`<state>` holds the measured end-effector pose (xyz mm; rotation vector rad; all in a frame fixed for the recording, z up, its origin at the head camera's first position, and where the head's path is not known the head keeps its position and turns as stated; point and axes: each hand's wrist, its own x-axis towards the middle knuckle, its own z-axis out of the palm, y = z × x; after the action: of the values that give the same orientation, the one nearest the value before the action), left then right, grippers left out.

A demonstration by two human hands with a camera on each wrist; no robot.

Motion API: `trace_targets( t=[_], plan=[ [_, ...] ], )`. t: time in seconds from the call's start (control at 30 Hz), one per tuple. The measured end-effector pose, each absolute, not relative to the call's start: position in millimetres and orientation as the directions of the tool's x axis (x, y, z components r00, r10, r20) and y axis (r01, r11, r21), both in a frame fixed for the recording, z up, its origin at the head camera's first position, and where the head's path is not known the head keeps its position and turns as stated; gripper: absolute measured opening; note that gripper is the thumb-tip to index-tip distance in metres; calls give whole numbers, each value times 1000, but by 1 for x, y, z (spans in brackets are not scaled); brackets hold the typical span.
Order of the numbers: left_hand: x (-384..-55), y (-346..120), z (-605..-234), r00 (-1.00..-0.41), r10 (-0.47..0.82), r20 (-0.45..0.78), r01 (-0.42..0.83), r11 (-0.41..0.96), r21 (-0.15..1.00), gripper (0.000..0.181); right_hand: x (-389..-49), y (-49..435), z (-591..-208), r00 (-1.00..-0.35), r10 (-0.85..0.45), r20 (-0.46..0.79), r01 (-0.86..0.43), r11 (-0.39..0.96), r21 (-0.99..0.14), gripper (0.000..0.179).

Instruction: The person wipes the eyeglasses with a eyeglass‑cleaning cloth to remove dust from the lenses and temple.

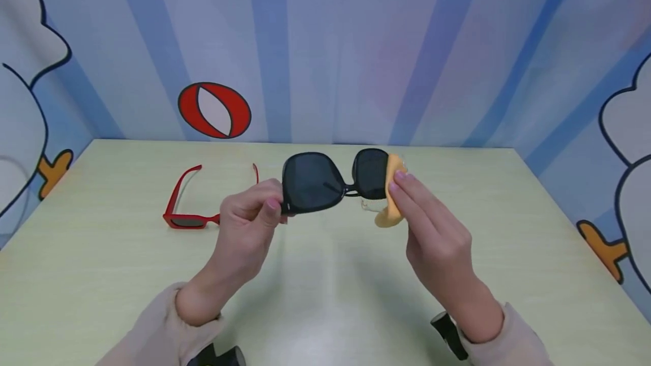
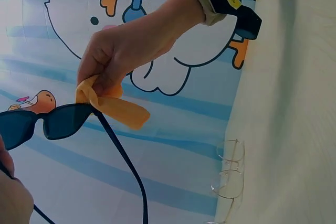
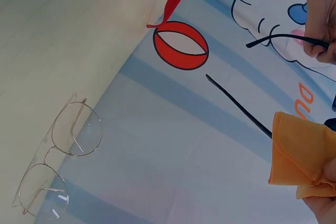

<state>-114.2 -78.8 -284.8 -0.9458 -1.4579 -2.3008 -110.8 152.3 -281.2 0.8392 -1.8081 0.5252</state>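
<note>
Black sunglasses [image 1: 311,182] with dark lenses are held up above the table, lenses towards the head camera. My left hand [image 1: 248,227] grips them at their left end, by the frame's outer corner. At the opposite end, my right hand [image 1: 441,237] pinches a folded orange-yellow cloth [image 1: 389,203] over the outer edge of the right lens. In the left wrist view the cloth [image 2: 125,113] wraps the frame's corner and one end hangs loose. The black temples stand unfolded, pointing away from me. The cloth hides part of the right lens.
Red-framed sunglasses [image 1: 188,223] lie with temples spread on the pale table [image 1: 102,275], partly behind my left hand. Thin wire-rimmed eyeglasses [image 3: 48,165] rest on the table too, mostly hidden behind the cloth in the head view. A blue striped backdrop [image 1: 335,61] encloses the table.
</note>
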Motion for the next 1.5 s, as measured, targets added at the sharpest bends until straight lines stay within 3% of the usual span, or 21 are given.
trace_targets(
  t=[0.27,0.57,0.83,0.93,1.07,1.23,1.3,1.5],
  plan=[
    [-117,-79,-287,-704,199,681,544,-465,698,14,-115,155,-273,-262,-296,918,-778,628,-20,25],
    [-117,-76,-291,-702,180,688,599,-374,709,14,-112,135,-267,-182,-394,901,-861,507,47,23],
    [-117,-79,-291,-695,178,696,615,-354,705,17,-123,154,-271,-324,-318,891,-792,606,-72,28],
    [-117,-78,-292,-682,181,708,617,-377,691,16,-123,156,-272,-339,-313,887,-783,616,-82,32],
    [-117,-76,-292,-686,205,698,608,-366,705,16,-119,147,-269,-296,-342,892,-805,592,-40,24],
    [-116,-72,-292,-691,238,683,607,-322,726,28,-116,143,-265,-238,-365,900,-836,548,1,25],
    [-116,-72,-291,-692,235,683,613,-310,727,31,-118,146,-266,-262,-338,904,-835,549,-37,25],
    [-117,-74,-292,-680,192,707,638,-320,700,23,-126,166,-274,-450,-273,850,-788,570,-234,37]
  ],
)
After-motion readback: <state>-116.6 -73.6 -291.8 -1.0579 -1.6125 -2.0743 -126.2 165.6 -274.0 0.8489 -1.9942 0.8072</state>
